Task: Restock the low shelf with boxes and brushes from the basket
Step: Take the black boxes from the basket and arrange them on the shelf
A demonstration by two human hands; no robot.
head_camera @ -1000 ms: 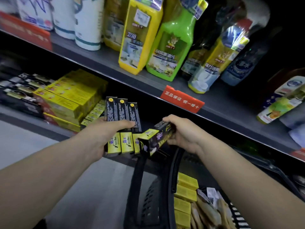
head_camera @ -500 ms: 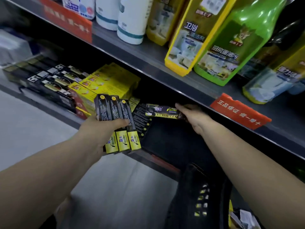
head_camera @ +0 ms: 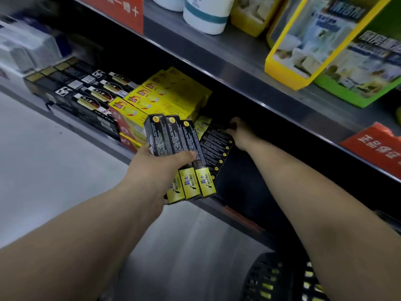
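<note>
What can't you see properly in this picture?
Head view only.
Right hand fingertips: lost in shadow behind the shelved boxes.
Basket contents: cut off by the bottom edge.
White packs, far left: blurred.
Print on the held boxes: too small; left hand grips them.

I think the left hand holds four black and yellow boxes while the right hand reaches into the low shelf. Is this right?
Not quite. In the head view the left hand holds three black and yellow boxes, not four; the right hand does reach into the low shelf.
</note>
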